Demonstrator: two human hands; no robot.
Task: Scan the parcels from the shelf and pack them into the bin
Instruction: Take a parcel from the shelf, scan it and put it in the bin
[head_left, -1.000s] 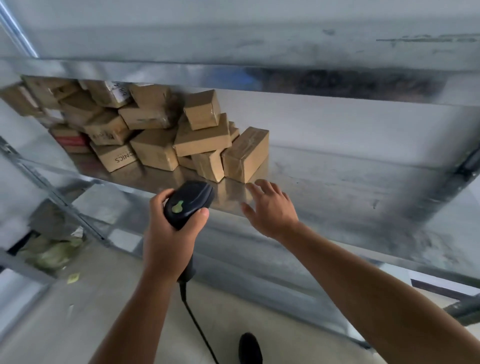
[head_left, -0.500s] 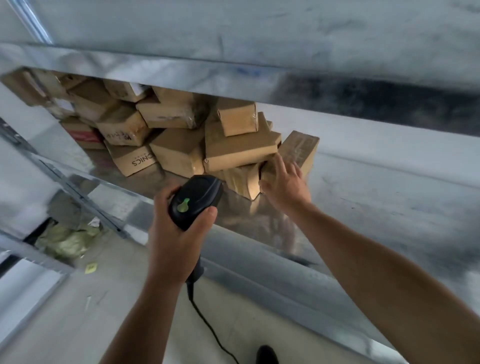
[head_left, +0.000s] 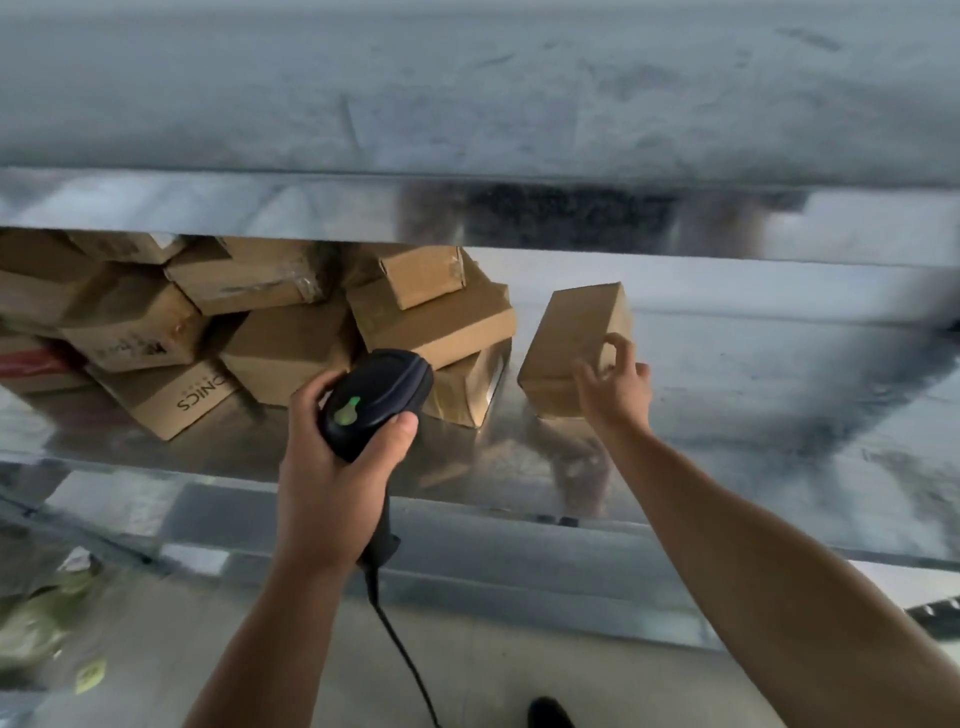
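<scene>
A heap of cardboard boxes (head_left: 291, 332) crowds the left end of the metal shelf (head_left: 779, 441), loosely stacked and liable to slide if nudged. The left hand (head_left: 332, 483) wraps around a black scanner (head_left: 376, 400) at the shelf's front edge. Just right of the heap, one box (head_left: 571, 338) tilts, pinched at its near corner by the right hand (head_left: 615, 387). So slim a hold could let it slip. No bin is in view.
</scene>
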